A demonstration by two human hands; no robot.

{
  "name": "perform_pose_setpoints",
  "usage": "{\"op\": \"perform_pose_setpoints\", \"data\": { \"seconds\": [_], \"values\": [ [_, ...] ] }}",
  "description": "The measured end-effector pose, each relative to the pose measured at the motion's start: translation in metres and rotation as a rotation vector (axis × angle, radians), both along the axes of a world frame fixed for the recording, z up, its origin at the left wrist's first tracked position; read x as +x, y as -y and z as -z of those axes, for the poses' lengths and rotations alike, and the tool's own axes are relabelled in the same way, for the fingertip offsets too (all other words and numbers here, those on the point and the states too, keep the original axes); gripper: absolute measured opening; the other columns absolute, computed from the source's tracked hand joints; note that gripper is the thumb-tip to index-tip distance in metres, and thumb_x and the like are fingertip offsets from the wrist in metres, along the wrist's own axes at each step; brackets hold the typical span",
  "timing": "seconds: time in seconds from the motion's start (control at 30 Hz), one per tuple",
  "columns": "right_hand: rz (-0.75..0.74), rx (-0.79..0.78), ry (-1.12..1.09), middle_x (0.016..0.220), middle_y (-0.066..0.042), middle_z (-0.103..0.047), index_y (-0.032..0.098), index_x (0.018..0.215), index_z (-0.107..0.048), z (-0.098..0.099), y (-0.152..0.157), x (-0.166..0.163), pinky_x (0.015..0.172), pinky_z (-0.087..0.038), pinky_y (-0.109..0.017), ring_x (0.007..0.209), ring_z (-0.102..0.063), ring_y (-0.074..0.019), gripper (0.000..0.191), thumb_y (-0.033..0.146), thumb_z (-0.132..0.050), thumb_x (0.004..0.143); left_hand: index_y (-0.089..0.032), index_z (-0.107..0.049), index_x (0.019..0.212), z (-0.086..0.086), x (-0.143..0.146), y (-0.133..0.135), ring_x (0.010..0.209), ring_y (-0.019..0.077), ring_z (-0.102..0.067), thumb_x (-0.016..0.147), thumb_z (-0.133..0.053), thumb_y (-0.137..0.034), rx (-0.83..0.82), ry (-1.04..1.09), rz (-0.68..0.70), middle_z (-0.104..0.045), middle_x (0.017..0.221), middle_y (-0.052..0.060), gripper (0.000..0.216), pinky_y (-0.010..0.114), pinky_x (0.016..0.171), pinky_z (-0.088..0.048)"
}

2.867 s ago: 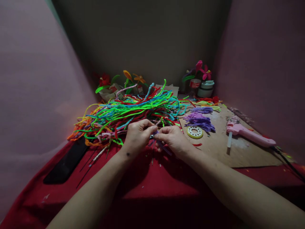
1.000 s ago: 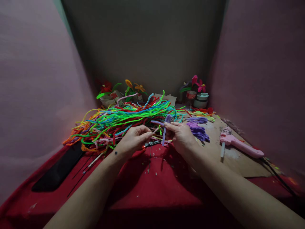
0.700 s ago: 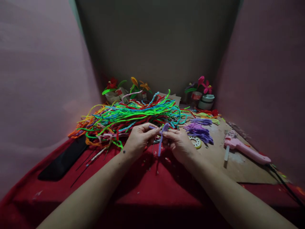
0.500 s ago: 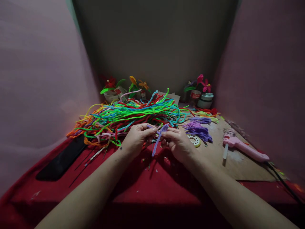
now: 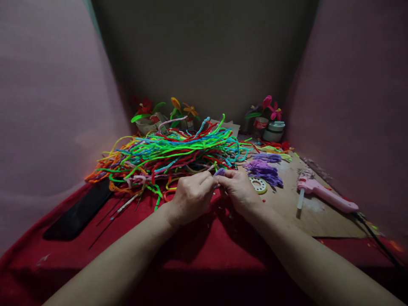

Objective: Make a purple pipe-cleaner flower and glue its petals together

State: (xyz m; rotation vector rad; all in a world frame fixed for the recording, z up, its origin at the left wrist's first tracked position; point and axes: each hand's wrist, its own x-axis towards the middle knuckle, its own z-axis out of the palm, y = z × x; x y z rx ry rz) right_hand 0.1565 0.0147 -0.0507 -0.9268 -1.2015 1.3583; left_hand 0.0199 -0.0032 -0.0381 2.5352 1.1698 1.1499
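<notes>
Between my two hands, just above the red cloth, a small loop of purple pipe cleaner (image 5: 219, 172) pokes up past the fingertips. My left hand (image 5: 194, 193) is closed, its back turned toward me, with its fingers and thumb pinched at the loop's base. My right hand (image 5: 237, 187) pinches the same piece from the other side, thumb on top. The rest of the piece is hidden by the fingers. Behind the hands lies a big heap of coloured pipe cleaners (image 5: 185, 148). Bundled purple pipe cleaners (image 5: 263, 172) lie to the right.
A cardboard sheet (image 5: 287, 212) on the right carries a pink glue gun (image 5: 328, 195) with a cord and a white-and-yellow tape roll (image 5: 258, 185). A black phone-like slab (image 5: 76, 212) lies left. Pipe-cleaner flowers (image 5: 276, 111) and a lidded jar (image 5: 274, 131) stand at the back.
My left hand has rolled over, so its back now faces me. The purple strand that hung down between the hands no longer shows; only the small loop does.
</notes>
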Motion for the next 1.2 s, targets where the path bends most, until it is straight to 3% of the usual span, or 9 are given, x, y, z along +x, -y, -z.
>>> {"op": "perform_pose_setpoints", "data": {
  "seconds": [0.1, 0.23, 0.4, 0.57, 0.7, 0.8, 0.9, 1.03, 1.2],
  "values": [
    [-0.020, 0.011, -0.085, 0.045, 0.004, -0.049, 0.013, 0.055, -0.059, 0.001, 0.000, 0.002, 0.043, -0.023, -0.022, 0.042, -0.035, -0.0057, 0.014, 0.024, -0.062, 0.063, -0.017, -0.063, 0.082, -0.010, -0.005, -0.004, 0.078, 0.0156, -0.057, 0.076, -0.054, -0.020, -0.205, 0.227, 0.098, -0.062, 0.083, 0.006, 0.011, 0.027, 0.071, -0.043],
    [-0.053, 0.071, -0.155, 0.057, 0.002, -0.056, 0.014, 0.069, -0.064, 0.002, -0.001, 0.003, 0.049, -0.030, -0.022, 0.050, -0.042, -0.0075, 0.012, 0.026, -0.063, 0.066, -0.013, -0.061, 0.078, -0.016, -0.013, -0.015, 0.063, 0.0124, -0.057, 0.072, -0.061, -0.027, -0.792, 0.659, 0.113, -0.062, 0.073, 0.004, 0.015, 0.024, 0.060, -0.044],
    [-0.050, 0.203, -0.049, 0.062, 0.001, -0.057, 0.016, 0.070, -0.064, 0.002, 0.001, 0.002, 0.056, -0.036, -0.023, 0.056, -0.046, -0.0100, 0.010, 0.024, -0.059, 0.071, -0.009, -0.061, 0.070, -0.009, -0.014, -0.019, 0.048, 0.0086, -0.049, 0.071, -0.063, -0.031, -1.274, 0.759, 0.302, -0.055, 0.059, 0.003, 0.021, 0.021, 0.047, -0.039],
    [0.192, 0.414, 0.276, 0.064, -0.001, -0.057, 0.018, 0.066, -0.061, -0.002, 0.009, 0.002, 0.061, -0.037, -0.025, 0.063, -0.049, -0.0140, 0.011, 0.022, -0.054, 0.074, -0.012, -0.057, 0.063, -0.009, -0.007, -0.013, 0.045, 0.0076, -0.044, 0.069, -0.062, -0.024, -1.072, 0.620, 0.187, -0.050, 0.053, -0.001, 0.014, 0.022, 0.047, -0.037],
    [0.373, 0.557, 0.473, 0.060, -0.001, -0.052, 0.019, 0.060, -0.055, -0.003, 0.015, -0.001, 0.060, -0.032, -0.027, 0.060, -0.045, -0.0145, 0.014, 0.020, -0.053, 0.074, -0.014, -0.057, 0.065, -0.006, 0.001, -0.005, 0.055, 0.0122, -0.047, 0.076, -0.050, -0.020, -0.322, 0.111, -0.083, -0.053, 0.059, 0.001, 0.014, 0.026, 0.055, -0.035],
    [0.351, 0.455, 0.431, 0.057, 0.001, -0.048, 0.019, 0.059, -0.052, -0.001, 0.013, -0.003, 0.057, -0.029, -0.028, 0.056, -0.041, -0.0135, 0.013, 0.019, -0.052, 0.072, -0.015, -0.058, 0.069, -0.002, 0.003, 0.002, 0.065, 0.0163, -0.049, 0.082, -0.043, -0.017, 0.277, -0.336, -0.174, -0.057, 0.067, 0.005, 0.020, 0.032, 0.064, -0.034],
    [0.118, 0.138, 0.120, 0.050, 0.003, -0.041, 0.019, 0.056, -0.049, 0.001, 0.007, -0.003, 0.049, -0.028, -0.026, 0.048, -0.035, -0.0108, 0.014, 0.021, -0.055, 0.068, -0.016, -0.059, 0.077, -0.001, 0.000, 0.005, 0.067, 0.0174, -0.049, 0.084, -0.041, -0.017, 0.531, -0.536, -0.176, -0.057, 0.067, 0.006, 0.020, 0.035, 0.068, -0.032],
    [-0.080, -0.056, -0.264, 0.046, 0.006, -0.036, 0.018, 0.055, -0.048, 0.002, -0.002, 0.001, 0.043, -0.025, -0.023, 0.042, -0.029, -0.0078, 0.016, 0.021, -0.061, 0.064, -0.019, -0.059, 0.085, -0.002, -0.007, -0.004, 0.077, 0.0176, -0.051, 0.080, -0.049, -0.020, 0.351, -0.180, -0.183, -0.059, 0.079, 0.005, 0.010, 0.035, 0.076, -0.035],
    [-0.172, 0.011, -0.358, 0.048, 0.006, -0.040, 0.016, 0.061, -0.055, -0.003, -0.002, 0.006, 0.044, -0.025, -0.022, 0.044, -0.031, -0.0067, 0.013, 0.023, -0.065, 0.067, -0.015, -0.056, 0.085, -0.004, -0.015, -0.024, 0.064, 0.0126, -0.056, 0.071, -0.061, -0.026, -0.624, 0.703, -0.009, -0.060, 0.076, 0.003, 0.019, 0.025, 0.058, -0.044]
  ]
}}
